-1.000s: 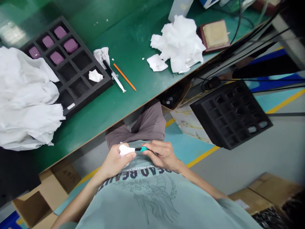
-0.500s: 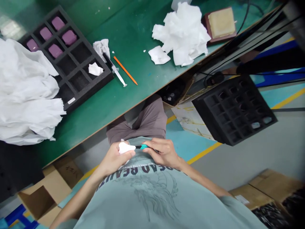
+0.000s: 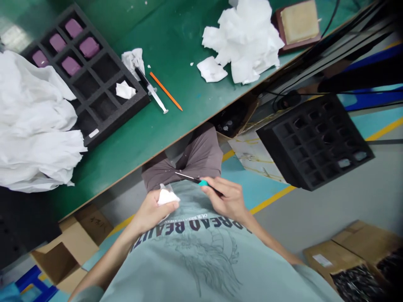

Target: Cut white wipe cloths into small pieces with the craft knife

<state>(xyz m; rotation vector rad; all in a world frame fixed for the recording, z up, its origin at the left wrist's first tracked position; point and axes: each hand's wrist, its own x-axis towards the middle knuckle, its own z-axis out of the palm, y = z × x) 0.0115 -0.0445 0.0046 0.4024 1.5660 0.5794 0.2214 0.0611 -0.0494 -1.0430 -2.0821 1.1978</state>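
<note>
My left hand (image 3: 154,211) is closed around a crumpled white tissue (image 3: 168,197) in front of my shirt. Something clear and thin, like plastic, pokes out above the tissue; I cannot make it out fully. In my right hand (image 3: 228,197) is a thin-bladed tool (image 3: 201,182) with a black and teal handle, gripped between thumb and fingers. Its slim silver blade points up and left, over my lap, apart from the tissue. The back of the handle is hidden in my palm.
On the green table (image 3: 135,138) are a black foam tray (image 3: 110,88) with several purple blocks, a syringe (image 3: 154,94), an orange stick (image 3: 166,91), a white cloth heap (image 3: 34,126) and a tissue pile (image 3: 242,42). Another foam tray (image 3: 315,142) and cartons (image 3: 59,260) stand beyond the table edge.
The tool has come out of the tissue, and its blade is now bare. My right hand has moved to the right with it. My left hand still holds the tissue.
</note>
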